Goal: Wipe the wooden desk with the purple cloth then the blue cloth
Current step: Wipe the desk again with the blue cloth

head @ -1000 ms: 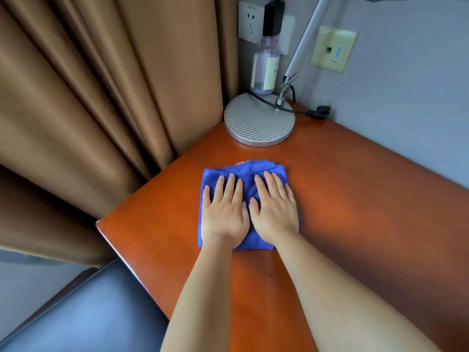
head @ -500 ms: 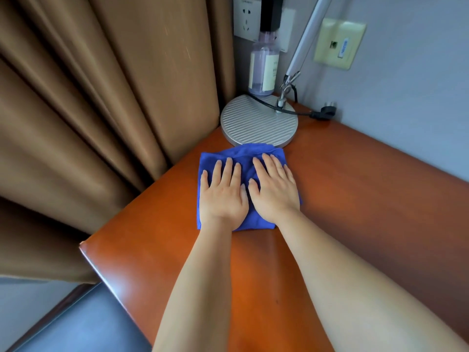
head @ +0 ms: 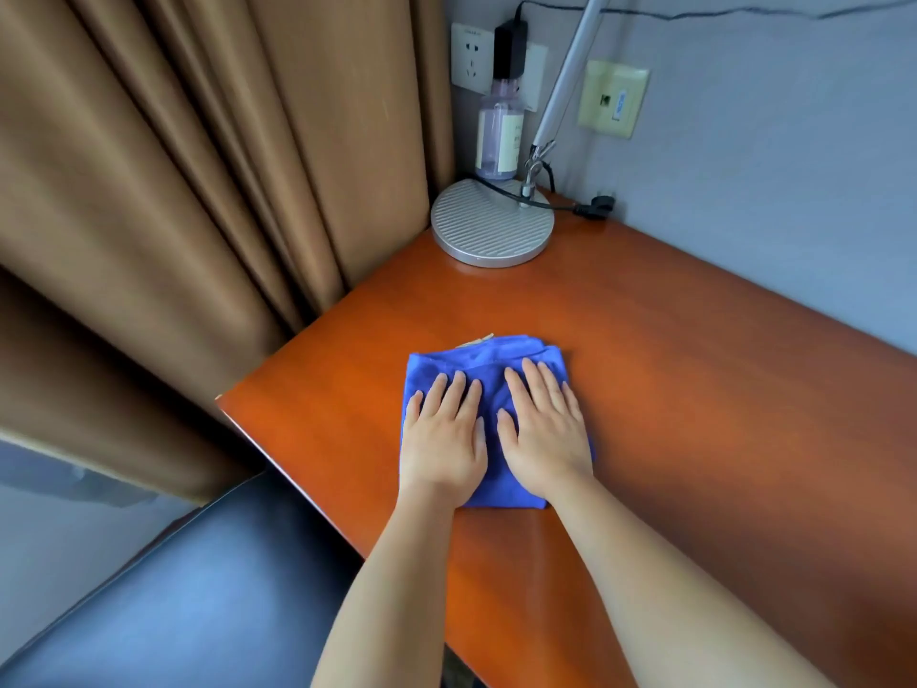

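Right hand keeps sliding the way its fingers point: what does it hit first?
Probably the lamp base. The right hand, flat on the blue cloth, points up-left across bare desk; depth is uncertain.

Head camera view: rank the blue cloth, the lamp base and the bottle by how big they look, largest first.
1. blue cloth, partly covered by both hands
2. lamp base
3. bottle
The cloth lies nearest the camera, so its lead may be exaggerated.

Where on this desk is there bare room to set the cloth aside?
Bare wood runs to the right of the blue cloth along the wooden desk, bordered by the grey wall. A smaller patch lies between the cloth and the desk's left edge by the curtain. The back corner is crowded: lamp base, bottle, cable plug.
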Tool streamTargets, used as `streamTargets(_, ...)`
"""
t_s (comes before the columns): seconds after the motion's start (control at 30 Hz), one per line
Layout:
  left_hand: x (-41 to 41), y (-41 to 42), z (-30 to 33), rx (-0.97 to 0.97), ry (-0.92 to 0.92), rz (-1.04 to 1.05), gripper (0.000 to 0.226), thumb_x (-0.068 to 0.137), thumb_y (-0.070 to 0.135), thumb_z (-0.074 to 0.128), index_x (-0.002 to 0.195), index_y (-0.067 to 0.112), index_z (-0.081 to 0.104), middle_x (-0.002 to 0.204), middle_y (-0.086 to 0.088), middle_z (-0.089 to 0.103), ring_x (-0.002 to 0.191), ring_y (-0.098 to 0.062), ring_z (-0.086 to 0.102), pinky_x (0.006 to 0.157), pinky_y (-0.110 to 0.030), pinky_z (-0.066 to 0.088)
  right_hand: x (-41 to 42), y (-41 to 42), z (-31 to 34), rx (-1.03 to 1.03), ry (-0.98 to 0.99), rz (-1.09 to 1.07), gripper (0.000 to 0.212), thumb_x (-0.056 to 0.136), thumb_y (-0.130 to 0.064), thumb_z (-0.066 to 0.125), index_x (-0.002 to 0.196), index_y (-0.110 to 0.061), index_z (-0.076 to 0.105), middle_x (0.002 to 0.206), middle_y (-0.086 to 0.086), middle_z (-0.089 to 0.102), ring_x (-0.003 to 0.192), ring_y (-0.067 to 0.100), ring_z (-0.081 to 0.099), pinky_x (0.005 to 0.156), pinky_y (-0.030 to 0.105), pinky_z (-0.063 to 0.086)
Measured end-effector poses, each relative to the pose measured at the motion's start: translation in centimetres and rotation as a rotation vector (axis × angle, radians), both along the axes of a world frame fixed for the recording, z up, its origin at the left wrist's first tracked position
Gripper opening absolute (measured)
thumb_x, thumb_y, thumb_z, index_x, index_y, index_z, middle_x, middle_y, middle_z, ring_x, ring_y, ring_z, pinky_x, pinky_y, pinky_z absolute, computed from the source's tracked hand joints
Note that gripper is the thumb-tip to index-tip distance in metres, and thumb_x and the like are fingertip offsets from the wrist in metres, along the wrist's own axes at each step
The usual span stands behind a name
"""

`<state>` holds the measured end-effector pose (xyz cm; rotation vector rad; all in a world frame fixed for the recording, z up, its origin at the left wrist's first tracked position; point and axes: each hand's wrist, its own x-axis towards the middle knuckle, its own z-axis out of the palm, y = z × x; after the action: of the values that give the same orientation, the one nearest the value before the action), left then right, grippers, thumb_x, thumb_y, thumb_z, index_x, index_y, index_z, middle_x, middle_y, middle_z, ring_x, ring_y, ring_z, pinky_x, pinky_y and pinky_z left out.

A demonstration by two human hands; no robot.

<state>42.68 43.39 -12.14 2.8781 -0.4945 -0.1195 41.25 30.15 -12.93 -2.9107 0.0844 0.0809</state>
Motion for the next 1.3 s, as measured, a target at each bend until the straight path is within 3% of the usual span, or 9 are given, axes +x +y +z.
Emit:
streamTargets(0.1, -0.2, 1.1, 0.0, 0.009, -0.061, -0.05, 0.051, 0.089, 0.032, 0.031, 0.114, 0.01, 0.07, 0.116, -0.007, 0.068, 0.106, -0.029, 0.065, 0.086, -0.04, 0.052, -0.9, 0.1, 0.2, -0.039, -0.007, -0.008, 0.075, 0.082, -0.042, 0.012, 0.142, -0.01, 0.044, 0.152, 0.011, 0.034, 0.143, 0.025, 0.027, 0.118, 0.035, 0.006)
streamTargets(0.17, -0.2, 1.6, -0.3, 0.011, -0.061, -0.065, 0.049, 0.089, 0.03, 0.033, 0.118, 0.01, 0.068, 0.12, -0.007, 0.066, 0.111, -0.028, 0.062, 0.09, -0.04, 0.052, -0.3, 0.5, 0.6, -0.054, -0.025, -0.03, 0.067, 0.08, -0.037, 0.024, 0.125, -0.003, 0.059, 0.136, 0.017, 0.053, 0.131, 0.032, 0.046, 0.115, 0.037, 0.014)
streamTargets(0.2, -0.2, 1.6, -0.7, 0.009, -0.079, -0.062, 0.049, 0.09, 0.03, 0.033, 0.122, 0.011, 0.065, 0.125, -0.007, 0.064, 0.116, -0.028, 0.059, 0.095, -0.043, 0.049, 0.1, 0.6, 0.7, -0.047, -0.022, -0.035, 0.067, 0.078, -0.036, 0.024, 0.123, -0.002, 0.06, 0.134, 0.018, 0.055, 0.13, 0.032, 0.047, 0.116, 0.038, 0.014)
streamTargets(0.37, 2.3, 0.9, -1.3, 0.02, -0.033, -0.019, 0.062, 0.091, 0.036, 0.016, 0.142, 0.016, 0.044, 0.15, -0.005, 0.039, 0.14, -0.026, 0.033, 0.114, -0.045, 0.022, 2.9, 0.1, 0.0, 0.044, -0.068, -0.023, 0.082, 0.076, -0.043, 0.009, 0.145, -0.009, 0.036, 0.154, 0.009, 0.029, 0.146, 0.022, 0.017, 0.118, 0.033, -0.001)
streamTargets(0.6, 8.5, -0.5, -1.5, -0.002, -0.041, 0.054, 0.073, 0.085, 0.042, -0.001, 0.151, 0.023, 0.024, 0.159, -0.003, 0.015, 0.148, -0.022, 0.008, 0.118, -0.039, 0.0, 10.2, -1.1, -0.3, 0.023, -0.057, 0.007, 0.071, 0.084, -0.04, 0.02, 0.151, -0.018, 0.022, 0.16, 0.002, 0.014, 0.148, 0.016, 0.003, 0.119, 0.033, -0.003)
streamTargets(0.9, 14.6, -1.4, -1.3, 0.037, -0.056, 0.056, 0.079, 0.081, 0.044, -0.008, 0.152, 0.024, 0.017, 0.161, 0.0, 0.009, 0.148, -0.019, 0.002, 0.118, -0.038, -0.001, 16.0, -1.8, -0.2, 0.041, -0.062, -0.012, 0.06, 0.096, -0.035, 0.035, 0.152, -0.019, 0.02, 0.16, 0.001, 0.012, 0.147, 0.016, 0.003, 0.12, 0.035, 0.001)
streamTargets(1.0, 15.0, -1.5, -1.1, 0.07, -0.042, 0.053, 0.062, 0.094, 0.04, 0.004, 0.153, 0.024, 0.013, 0.161, 0.0, 0.006, 0.148, -0.018, -0.001, 0.118, -0.038, -0.002, 16.1, -1.8, -0.1, 0.032, -0.057, -0.004, 0.059, 0.097, -0.035, 0.033, 0.152, -0.019, 0.019, 0.16, 0.001, 0.011, 0.147, 0.016, 0.003, 0.12, 0.035, 0.001)
streamTargets(1.13, 13.6, -1.1, -0.9, 0.112, -0.02, 0.02, 0.053, 0.102, 0.035, 0.017, 0.153, 0.023, 0.007, 0.161, 0.001, 0.0, 0.148, -0.017, -0.005, 0.119, -0.037, -0.004, 14.0, -2.1, -0.1, 0.008, -0.031, 0.015, 0.057, 0.099, -0.035, 0.029, 0.153, -0.021, 0.014, 0.161, -0.001, 0.006, 0.147, 0.015, -0.002, 0.12, 0.035, -0.001)
streamTargets(1.3, 8.0, -0.6, -0.6, 0.14, 0.004, -0.01, 0.059, 0.097, 0.04, 0.003, 0.153, 0.023, 0.006, 0.161, 0.001, 0.0, 0.148, -0.018, -0.005, 0.119, -0.039, -0.004, 8.3, -2.2, -0.2, -0.011, -0.005, 0.028, 0.057, 0.099, -0.038, 0.025, 0.153, -0.022, 0.014, 0.161, -0.001, 0.006, 0.148, 0.015, -0.002, 0.12, 0.036, 0.0)
